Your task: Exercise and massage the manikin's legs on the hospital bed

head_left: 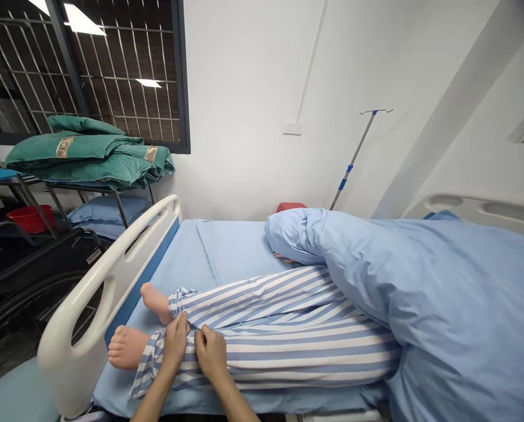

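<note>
Blue-and-white striped trousers (288, 351) cover two legs lying on a bed, with bare, doll-like feet (128, 347) at the left end. Both my hands are at the lower part of the nearer trouser leg. My left hand (175, 340), close to the ankle, has its fingers closed on the striped cloth. A short way to the right, my right hand (211, 351) is also closed with the trouser fabric pinched in it. A light blue quilt (359, 264) hides the upper legs and body; fingertips show under its far edge.
The bed's white footboard (108, 293) rises at the left. Behind it stand a wheelchair (46, 269), a red bucket (31, 218) and a rack with folded green quilts (90, 153). An IV pole (354, 155) leans up by the far wall.
</note>
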Tool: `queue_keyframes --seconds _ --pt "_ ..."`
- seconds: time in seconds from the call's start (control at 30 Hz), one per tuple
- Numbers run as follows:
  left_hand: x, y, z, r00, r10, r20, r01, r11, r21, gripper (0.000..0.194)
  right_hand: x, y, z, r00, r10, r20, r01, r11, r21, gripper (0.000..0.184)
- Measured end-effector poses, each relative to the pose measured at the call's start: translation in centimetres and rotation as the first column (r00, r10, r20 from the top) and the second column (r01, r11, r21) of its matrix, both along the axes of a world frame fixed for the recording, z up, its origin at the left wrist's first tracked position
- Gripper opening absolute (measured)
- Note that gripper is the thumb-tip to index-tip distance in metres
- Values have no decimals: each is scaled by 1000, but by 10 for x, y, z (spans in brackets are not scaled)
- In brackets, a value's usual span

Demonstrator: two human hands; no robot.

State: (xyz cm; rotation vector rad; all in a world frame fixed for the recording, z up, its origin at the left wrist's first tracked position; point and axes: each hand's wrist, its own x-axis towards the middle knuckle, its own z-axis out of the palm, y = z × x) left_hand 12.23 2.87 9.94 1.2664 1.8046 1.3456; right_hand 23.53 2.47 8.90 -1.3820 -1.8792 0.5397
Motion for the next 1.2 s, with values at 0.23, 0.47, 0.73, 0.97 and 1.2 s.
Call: queue_keyframes --seconds 0.23,0.47,0.73,0.97,1.2 --pt "-1 -6 -17 964 -71 -257 35 989 -142 39 -4 7 15 999 -19 28 20 1000 -12 33" --pt "-11 -2 -28 971 -83 -224 64 994 -94 36 -18 8 19 995 82 -48 -80 996 40 40" --pt "13 6 -2 1000 15 -9 -15 1000 -2 43 -22 15 -2 959 -15 -284 -3 998 -64 50" --pt "17 4 -14 998 -5 -66 -1 997 -80 41 -10 16 16 955 15 -296 -29 999 -41 45" --pt "52 6 14 996 5 85 -9 999 50 36 4 21 10 879 -42 -474 -15 993 -116 48"
